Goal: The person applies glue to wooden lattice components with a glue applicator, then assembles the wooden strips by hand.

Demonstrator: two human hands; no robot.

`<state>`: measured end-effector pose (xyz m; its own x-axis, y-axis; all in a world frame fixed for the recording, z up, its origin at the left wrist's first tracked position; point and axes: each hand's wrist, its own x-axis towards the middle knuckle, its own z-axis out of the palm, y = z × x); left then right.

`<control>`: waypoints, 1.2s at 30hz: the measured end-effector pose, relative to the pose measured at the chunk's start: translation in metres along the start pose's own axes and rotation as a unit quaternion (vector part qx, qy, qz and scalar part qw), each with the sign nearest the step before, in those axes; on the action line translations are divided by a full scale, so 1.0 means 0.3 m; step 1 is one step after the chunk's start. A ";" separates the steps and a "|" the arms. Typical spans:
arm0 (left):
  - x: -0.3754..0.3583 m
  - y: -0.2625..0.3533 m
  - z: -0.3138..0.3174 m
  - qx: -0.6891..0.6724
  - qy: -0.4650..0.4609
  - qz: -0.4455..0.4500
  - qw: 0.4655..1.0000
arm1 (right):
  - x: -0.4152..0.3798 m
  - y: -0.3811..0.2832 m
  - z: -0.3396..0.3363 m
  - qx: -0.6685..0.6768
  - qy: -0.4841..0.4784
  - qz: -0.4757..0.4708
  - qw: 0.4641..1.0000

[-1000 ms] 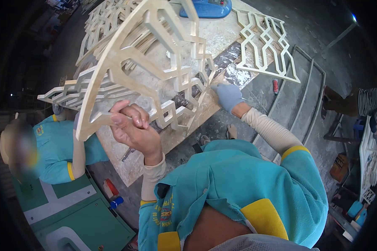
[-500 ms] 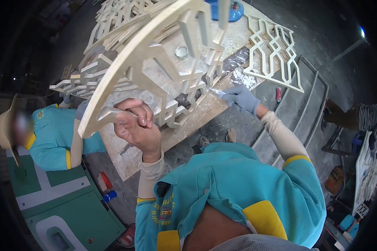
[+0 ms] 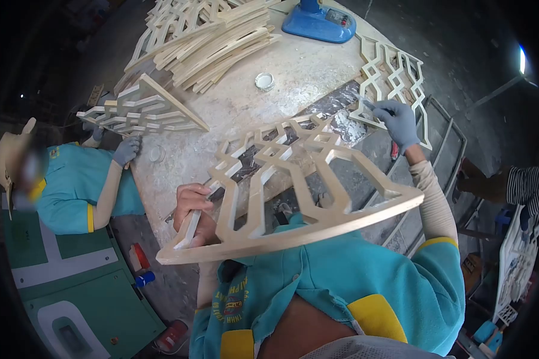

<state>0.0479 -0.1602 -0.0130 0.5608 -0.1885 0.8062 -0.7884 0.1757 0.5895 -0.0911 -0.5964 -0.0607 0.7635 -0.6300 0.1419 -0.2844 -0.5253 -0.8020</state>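
Note:
Bare and closed round one strut at its left end, my left hand (image 3: pixel 194 214) holds a pale openwork wooden panel (image 3: pixel 254 206). The panel is tilted in front of my chest, with its long curved edge nearest me. My right hand (image 3: pixel 396 124), in a grey glove, is closed on the handle of a small thin tool (image 3: pixel 368 105), a scraper or spatula as far as I can tell. It is over a dark board (image 3: pixel 335 100) smeared with white paste (image 3: pixel 348 127), beside another lattice panel (image 3: pixel 395 75) at the table's right side.
A co-worker in a teal shirt (image 3: pixel 78 188) has gloved hands at a lattice panel (image 3: pixel 147 113) on the left. The table (image 3: pixel 221 113) also bears stacked wooden strips (image 3: pixel 215 51), a small round container (image 3: pixel 264 81) and a blue device (image 3: pixel 319 24). A metal frame (image 3: pixel 449 128) lies right.
The panel in my left hand has swung down and turned, its curved edge now towards me. My right hand has moved away to the right with the tool. The co-worker's gloved hand has come into clearer view.

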 end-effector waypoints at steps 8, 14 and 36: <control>-0.154 0.046 -0.077 0.109 -0.027 -0.112 0.987 | 0.241 -0.139 0.379 -0.119 -0.224 -0.176 0.951; -0.152 0.084 -0.055 0.127 0.021 -0.213 0.968 | 0.314 -0.149 0.711 -0.236 -0.299 -0.255 0.889; -0.109 0.077 -0.034 0.090 0.074 -0.248 0.962 | 0.352 -0.230 0.767 -0.218 -0.359 -0.251 0.872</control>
<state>0.0138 -0.1401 -0.0252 0.8989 -0.0632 0.4336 -0.4375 -0.0734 0.8962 0.1426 -0.4951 -0.1240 0.9769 0.1810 -0.1135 0.1171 -0.8979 -0.4244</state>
